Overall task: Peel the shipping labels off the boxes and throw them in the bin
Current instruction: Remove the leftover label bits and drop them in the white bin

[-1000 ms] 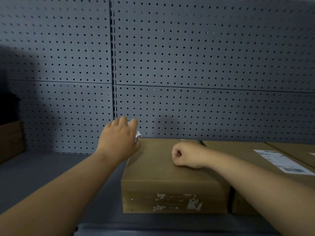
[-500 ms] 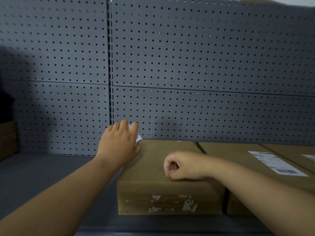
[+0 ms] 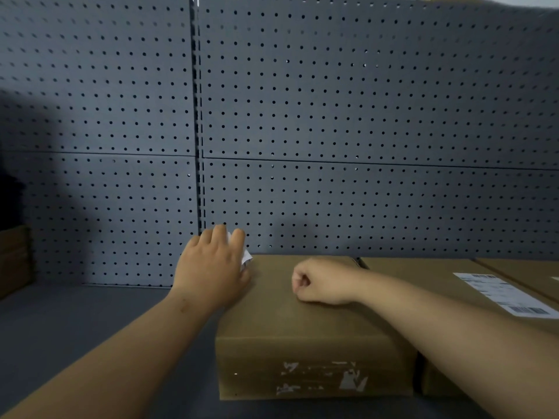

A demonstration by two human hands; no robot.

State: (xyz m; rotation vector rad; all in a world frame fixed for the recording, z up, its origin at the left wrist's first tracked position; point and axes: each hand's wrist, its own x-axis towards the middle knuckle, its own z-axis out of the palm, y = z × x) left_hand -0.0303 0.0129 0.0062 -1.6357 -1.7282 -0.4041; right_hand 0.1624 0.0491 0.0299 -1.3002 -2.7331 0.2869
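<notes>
A brown cardboard box [image 3: 302, 334] lies on the grey shelf, with torn white label scraps [image 3: 348, 381] on its front face. My left hand [image 3: 213, 267] rests at the box's far left corner, closed around a crumpled white label [image 3: 246, 255] that pokes out past the fingers. My right hand [image 3: 320, 282] sits on the box's top as a closed fist; nothing shows in it. To the right, a second box [image 3: 447, 285] carries an intact white shipping label [image 3: 505, 293]. No bin is in view.
A grey pegboard wall [image 3: 332, 116] stands right behind the boxes. A third box [image 3: 526, 272] lies at the far right edge, and another brown box [image 3: 15, 258] at the far left. Bare grey shelf [image 3: 75, 322] stretches to the left of the near box.
The view has shifted slightly. My right fist slid a little toward the front and left on the box top, then held. My left hand keeps the crumpled label at the corner.
</notes>
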